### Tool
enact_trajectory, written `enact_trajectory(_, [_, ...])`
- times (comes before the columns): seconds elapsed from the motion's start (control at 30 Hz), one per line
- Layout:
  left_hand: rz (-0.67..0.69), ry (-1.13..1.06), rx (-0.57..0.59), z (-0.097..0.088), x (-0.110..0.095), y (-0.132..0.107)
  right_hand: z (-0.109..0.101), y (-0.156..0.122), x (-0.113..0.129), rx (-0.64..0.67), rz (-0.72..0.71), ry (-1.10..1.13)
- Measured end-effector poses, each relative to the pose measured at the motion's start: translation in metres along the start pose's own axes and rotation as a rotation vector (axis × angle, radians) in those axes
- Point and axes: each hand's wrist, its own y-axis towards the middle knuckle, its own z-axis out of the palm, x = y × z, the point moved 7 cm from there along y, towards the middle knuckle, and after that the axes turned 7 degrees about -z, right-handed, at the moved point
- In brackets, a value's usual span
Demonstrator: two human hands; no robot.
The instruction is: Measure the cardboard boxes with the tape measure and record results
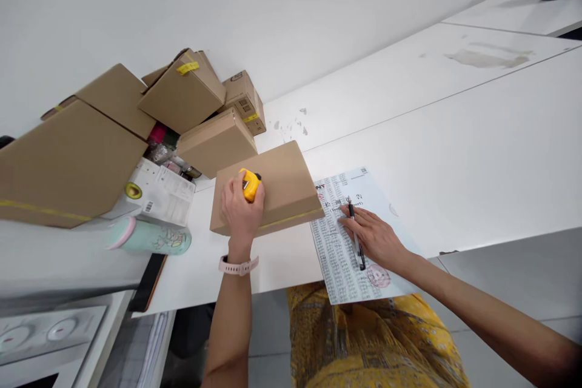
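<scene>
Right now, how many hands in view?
2. The left hand holds a yellow tape measure at the brown box; the right hand holds a pen over the printed sheet. No others show.

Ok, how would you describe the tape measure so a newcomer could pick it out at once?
On the white table, find the cardboard box closest to the printed sheet. The left hand is over its top, gripping the tape measure. It is small, rounded and bright yellow with a black part, unlike the much larger brown boxes nearby.
</scene>
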Motion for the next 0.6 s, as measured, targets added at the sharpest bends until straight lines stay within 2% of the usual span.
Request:
enact_trajectory(0.23, [-0.018,0.012,0.022,0.03,-0.004,0.038,-0.003,-0.017,0.006,0.037,-0.004,0.036])
enact_trajectory(0.3, [-0.022,0.007,0.029,0.034,-0.007,0.045,-0.008,-0.024,0.007,0.042,0.011,0.095])
enact_trajectory(0.37, [-0.029,0.0,0.005,0.031,-0.013,0.043,-0.014,-0.028,0.004,0.04,0.056,0.211])
enact_trajectory(0.43, [-0.006,-0.043,-0.078,0.021,-0.024,0.024,-0.024,-0.028,-0.009,-0.005,0.204,0.354])
enact_trajectory(0.5, [0.12,-0.186,-0.152,0.014,-0.045,-0.012,-0.036,-0.027,-0.033,-0.106,0.456,0.474])
enact_trajectory(0.53, [0.249,-0.303,-0.111,0.017,-0.06,-0.035,-0.041,-0.027,-0.047,-0.169,0.598,0.519])
enact_trajectory(0.57, [0.411,-0.417,0.061,0.03,-0.079,-0.06,-0.043,-0.025,-0.061,-0.229,0.725,0.566])
enact_trajectory(0.6, [0.511,-0.453,0.164,0.042,-0.094,-0.084,-0.043,-0.022,-0.073,-0.276,0.824,0.63])
